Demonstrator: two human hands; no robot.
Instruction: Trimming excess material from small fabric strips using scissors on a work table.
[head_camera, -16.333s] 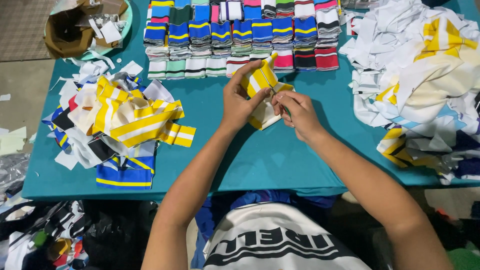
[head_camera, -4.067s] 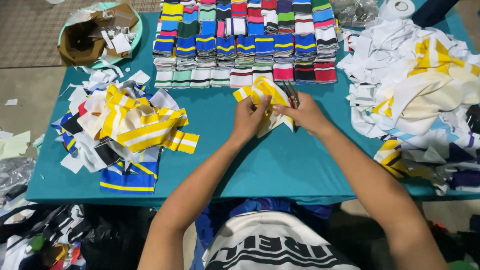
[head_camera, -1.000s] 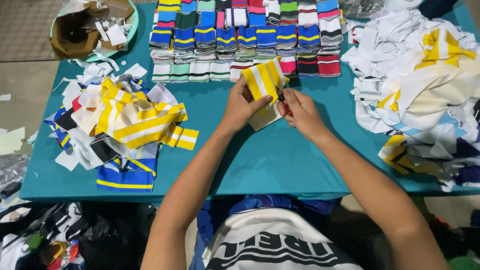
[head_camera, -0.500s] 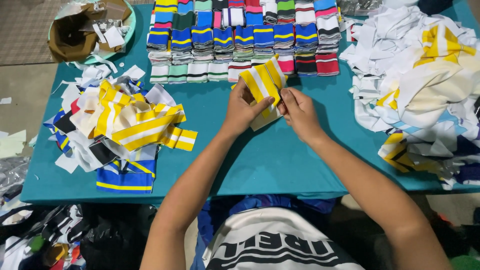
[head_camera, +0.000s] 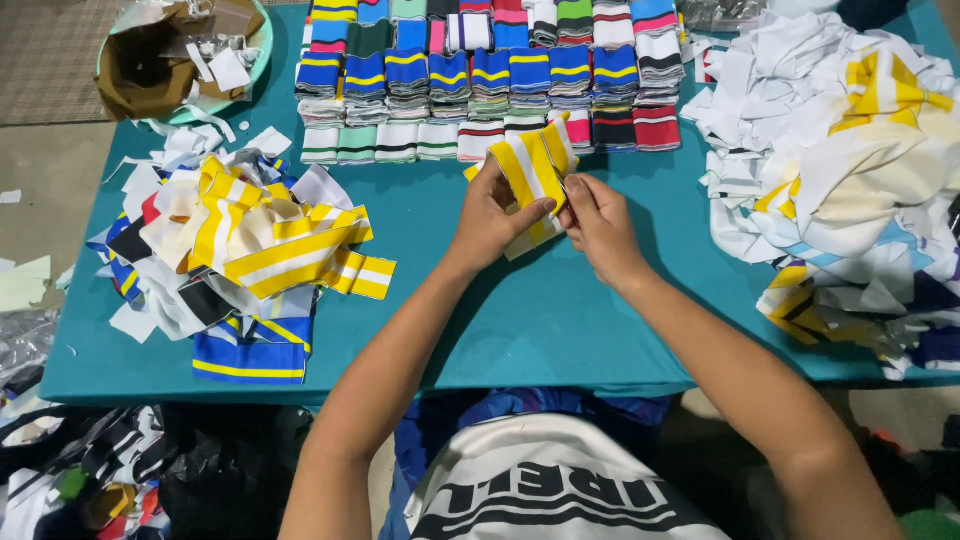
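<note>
Two hands are meeting over the middle of the teal table (head_camera: 520, 330), and I am logging what each is holding. The left hand (head_camera: 492, 212) is closing round a yellow-and-white striped knit band (head_camera: 533, 165), thumb lying across its face and fingers curling behind, so the piece is standing up off the cloth, just in front of the sorted rows, rather than lying flat. I am judging that grip as a way of keeping the folded layers squared together. The right hand (head_camera: 597, 218) is pinching the same band at its right edge, fingers nearly shut and bunched at the tips; whether anything small is sitting between them I cannot tell.

Items lying about:
- Sorted rows of folded striped bands (head_camera: 490, 80), blue, green, red and black, are sitting edge to edge along the far side, apparently grouped by colour.
- A loose heap of yellow, white and blue strips (head_camera: 240, 250) is lying to the left, well apart from the hands.
- A larger tangle of white and yellow fabric (head_camera: 840, 170) is spreading to the right.
- A round basin of scraps (head_camera: 180, 55) is resting at the far left corner.
</note>
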